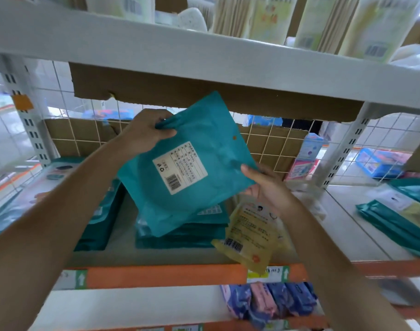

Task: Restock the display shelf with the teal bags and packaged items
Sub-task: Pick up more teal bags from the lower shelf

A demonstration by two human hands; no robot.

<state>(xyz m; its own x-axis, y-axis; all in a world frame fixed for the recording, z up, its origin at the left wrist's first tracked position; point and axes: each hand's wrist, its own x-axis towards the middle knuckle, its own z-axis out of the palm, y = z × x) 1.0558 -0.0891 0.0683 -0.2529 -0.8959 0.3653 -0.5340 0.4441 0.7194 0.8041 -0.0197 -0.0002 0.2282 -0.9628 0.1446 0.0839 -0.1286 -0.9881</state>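
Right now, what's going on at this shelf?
A person is holding a flat teal plastic bag with a white barcode label in both hands. The left hand grips its top corner and the right hand holds its lower right edge. It hovers, tilted, over a stack of similar teal bags on the white shelf. A yellowish see-through packet sits beside the stack, poking past the orange shelf edge.
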